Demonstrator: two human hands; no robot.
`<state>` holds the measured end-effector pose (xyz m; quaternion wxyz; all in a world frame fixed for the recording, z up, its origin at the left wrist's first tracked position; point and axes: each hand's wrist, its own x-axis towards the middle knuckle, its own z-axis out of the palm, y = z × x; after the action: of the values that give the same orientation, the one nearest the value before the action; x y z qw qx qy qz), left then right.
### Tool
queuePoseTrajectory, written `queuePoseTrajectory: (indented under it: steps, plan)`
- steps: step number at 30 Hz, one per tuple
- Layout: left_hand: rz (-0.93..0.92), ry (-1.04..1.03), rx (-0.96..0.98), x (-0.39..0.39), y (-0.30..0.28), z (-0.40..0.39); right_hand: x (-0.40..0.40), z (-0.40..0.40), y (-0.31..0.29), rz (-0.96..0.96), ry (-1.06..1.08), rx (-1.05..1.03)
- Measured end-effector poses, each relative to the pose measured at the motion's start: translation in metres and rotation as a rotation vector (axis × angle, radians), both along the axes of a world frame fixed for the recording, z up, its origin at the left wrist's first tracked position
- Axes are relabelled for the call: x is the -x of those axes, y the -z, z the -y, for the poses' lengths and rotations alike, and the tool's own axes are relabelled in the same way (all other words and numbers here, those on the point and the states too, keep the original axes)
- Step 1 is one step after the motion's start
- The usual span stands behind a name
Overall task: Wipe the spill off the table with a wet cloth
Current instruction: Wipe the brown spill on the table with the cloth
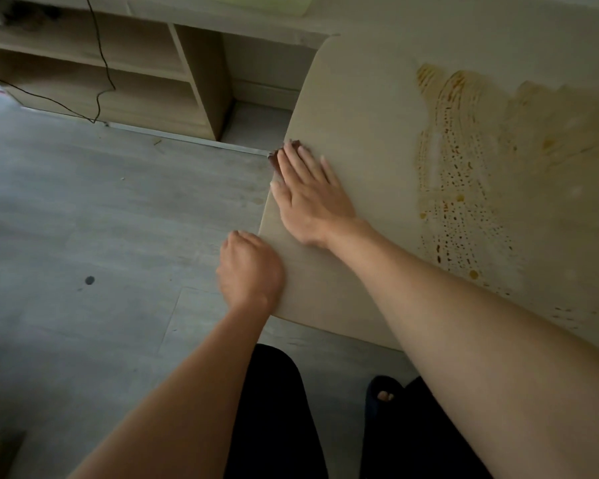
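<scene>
A beige table [360, 108] fills the right half of the head view. A yellow-brown spill [464, 174] lies smeared in streaks and droplets across its right part. My right hand [308, 191] lies flat, fingers straight, at the table's left edge and presses a small dark reddish-brown cloth [276, 160], of which only a bit shows past my fingertips at the edge. My left hand [249, 271] is curled at the table's near left edge; whether it holds anything is hidden.
Grey plank floor [101, 219] spreads to the left. A low wooden shelf unit [135, 70] stands at the back with a black cable [101, 63] hanging in front. My dark-trousered legs and a slippered foot [382, 395] are below the table's near edge.
</scene>
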<state>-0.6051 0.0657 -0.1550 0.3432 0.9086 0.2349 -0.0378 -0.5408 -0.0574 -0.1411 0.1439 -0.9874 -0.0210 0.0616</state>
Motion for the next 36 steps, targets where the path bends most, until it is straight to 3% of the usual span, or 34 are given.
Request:
queuePoseTrajectory:
  steps: [5, 12, 15, 20, 29, 32, 36]
  plan:
    - [0.033, 0.121, -0.082, 0.004, -0.010, 0.004, 0.043, 0.055, 0.001, 0.002, 0.205, 0.027]
    - [-0.130, 0.114, 0.063, -0.057, -0.018, 0.019, 0.038, 0.099, 0.003, -0.013, 0.399, 0.082]
    - [-0.135, 0.100, 0.071, -0.077, -0.013, 0.035, 0.016, 0.104, 0.002, -0.026, 0.390, 0.075]
    - [-0.057, 0.063, -0.089, -0.073, -0.001, 0.041, -0.030, 0.094, 0.002, -0.013, 0.288, 0.061]
    - [-0.029, 0.081, -0.099, -0.076, 0.000, 0.042, -0.098, 0.032, 0.000, 0.033, -0.072, 0.065]
    - [-0.044, 0.087, -0.095, -0.074, -0.004, 0.042, -0.101, 0.039, -0.003, 0.023, -0.049, 0.058]
    - [-0.050, 0.082, -0.103, -0.074, -0.007, 0.043, -0.095, 0.063, -0.002, 0.019, 0.164, 0.038]
